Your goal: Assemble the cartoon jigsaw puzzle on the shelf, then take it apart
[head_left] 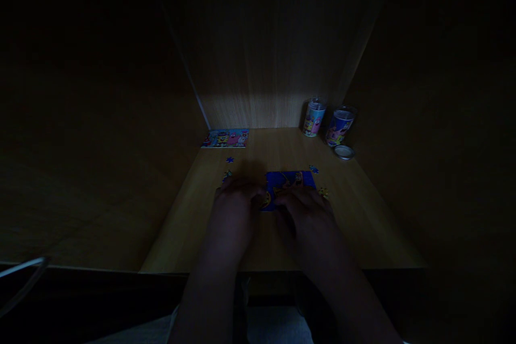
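While our forearms reach over the near edge of the desk, our left hand and right hand rest palms down on the near side of the blue puzzle. In the dark we cannot tell whether either pinches anything. A loose piece lies just beyond. Farther back, a picture card lies at left. At right, a lid sits before a printed can and a second can.

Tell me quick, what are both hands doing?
Left hand: at the puzzle's left edge; grip cannot be told, too dark.
Right hand: on the puzzle's near edge; cannot be told either.
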`<state>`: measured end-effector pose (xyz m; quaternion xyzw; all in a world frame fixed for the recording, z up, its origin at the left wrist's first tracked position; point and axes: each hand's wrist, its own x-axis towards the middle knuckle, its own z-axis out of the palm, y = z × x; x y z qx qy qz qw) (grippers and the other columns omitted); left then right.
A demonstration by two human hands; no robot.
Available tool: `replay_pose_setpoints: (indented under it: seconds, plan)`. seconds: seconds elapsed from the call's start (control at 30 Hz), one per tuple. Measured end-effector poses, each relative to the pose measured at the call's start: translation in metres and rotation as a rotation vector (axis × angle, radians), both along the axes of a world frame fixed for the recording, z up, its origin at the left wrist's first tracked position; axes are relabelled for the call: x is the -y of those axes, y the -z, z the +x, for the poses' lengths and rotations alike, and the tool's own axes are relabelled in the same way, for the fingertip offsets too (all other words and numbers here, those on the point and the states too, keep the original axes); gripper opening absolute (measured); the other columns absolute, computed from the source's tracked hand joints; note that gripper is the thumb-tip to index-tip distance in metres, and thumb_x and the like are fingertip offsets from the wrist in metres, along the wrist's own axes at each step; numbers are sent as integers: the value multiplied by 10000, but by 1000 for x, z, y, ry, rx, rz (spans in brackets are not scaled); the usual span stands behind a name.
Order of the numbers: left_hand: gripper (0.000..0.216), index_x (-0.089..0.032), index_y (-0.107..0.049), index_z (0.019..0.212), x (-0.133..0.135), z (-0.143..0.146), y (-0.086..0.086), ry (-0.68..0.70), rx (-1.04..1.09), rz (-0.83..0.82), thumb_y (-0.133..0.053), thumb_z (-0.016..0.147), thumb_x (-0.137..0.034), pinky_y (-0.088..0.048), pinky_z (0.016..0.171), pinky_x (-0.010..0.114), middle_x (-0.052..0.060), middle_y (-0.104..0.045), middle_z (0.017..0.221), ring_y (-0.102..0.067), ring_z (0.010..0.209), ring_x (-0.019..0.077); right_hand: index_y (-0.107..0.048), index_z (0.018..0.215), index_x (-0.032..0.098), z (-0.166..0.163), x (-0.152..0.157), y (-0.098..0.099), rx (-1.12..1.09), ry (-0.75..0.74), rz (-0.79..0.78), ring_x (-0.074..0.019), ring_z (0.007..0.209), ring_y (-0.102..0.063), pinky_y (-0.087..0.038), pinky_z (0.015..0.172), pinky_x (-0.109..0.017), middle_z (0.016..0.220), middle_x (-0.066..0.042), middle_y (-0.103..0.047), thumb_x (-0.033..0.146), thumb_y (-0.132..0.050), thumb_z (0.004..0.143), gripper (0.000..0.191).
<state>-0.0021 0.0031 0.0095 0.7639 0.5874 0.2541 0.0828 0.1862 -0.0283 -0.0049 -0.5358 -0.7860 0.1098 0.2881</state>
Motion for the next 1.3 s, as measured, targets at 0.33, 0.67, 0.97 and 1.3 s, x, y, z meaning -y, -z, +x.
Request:
replay_pose_setpoints:
  seconds: [0.33,0.67,0.97,1.3]
  plan:
    - [240,-221,-867,1078,1,0,0,-52,67,29,-684,1000,-87,-594,968,439,70,-840,1060,-755,1049,296,-750,1136,250,0,0,3,-3,13,22,-329,1266,-672,-500,1146,-566,1283,-75,-792,176,-675,1041,142]
    - [235,-215,-836,1208,-1,-3,7,-61,-25,38,-707,1022,-152,-588,1074,503,119,-779,1242,-701,1191,341,-745,1128,243,0,1,0,3,11,3,-335,1256,-664,-496,1136,-559,1264,-71,-789,172,-661,1043,139]
    - [195,-232,-832,1168,-1,-1,7,-81,-11,-48,-713,1031,-161,-593,1083,507,116,-776,1256,-714,1189,323,-748,1139,263,1,0,5,11,8,28,-335,1276,-661,-494,1136,-561,1290,-76,-785,182,-666,1037,154]
    - [174,-213,-809,1147,-1,4,5,-110,-63,-60,-656,1067,-192,-594,1072,511,132,-768,1251,-715,1166,326,-750,1132,251,1,0,3,7,5,16,-338,1260,-658,-497,1135,-566,1294,-75,-781,194,-657,1051,135]
